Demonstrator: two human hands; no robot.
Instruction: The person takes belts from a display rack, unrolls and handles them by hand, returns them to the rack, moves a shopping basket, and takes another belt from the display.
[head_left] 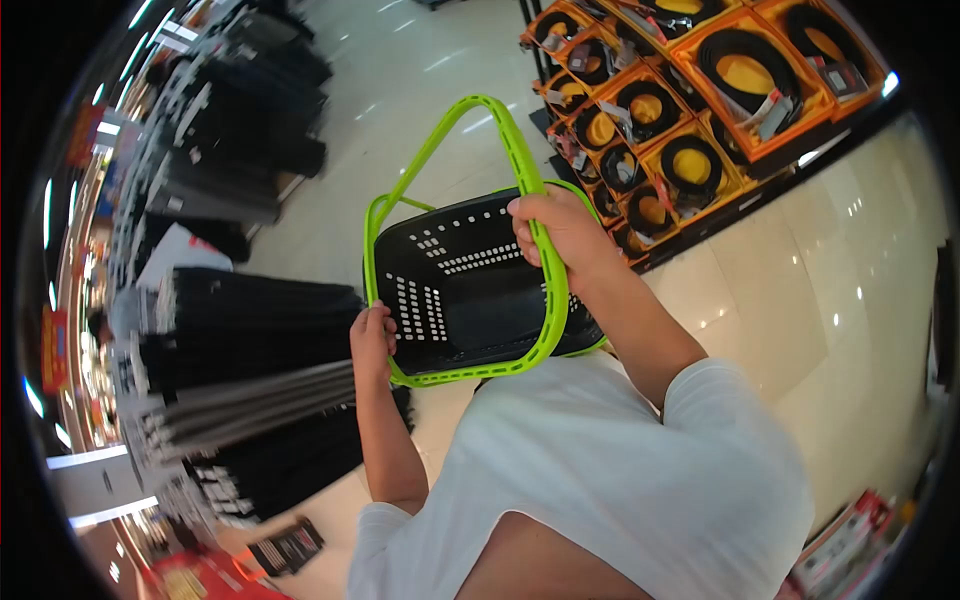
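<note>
A black shopping basket (pixel 490 307) with a lime-green rim is held in front of my body, tilted so that I look down into it. Only its slotted walls and bare bottom show inside. My right hand (pixel 562 232) is closed around one side of its raised green handle (pixel 515 140). On the opposite side, my left hand (pixel 373 342) has its fingers curled over the green rim. Part of the basket's right wall is hidden behind my right hand and the handle.
Dark and grey trousers (pixel 260 325) hang in rows on racks along the left. Orange boxes with coiled black belts (pixel 690 165) fill a display stand at upper right. Shiny tiled floor (pixel 400 80) runs between them. Boxed goods (pixel 845 540) sit at lower right.
</note>
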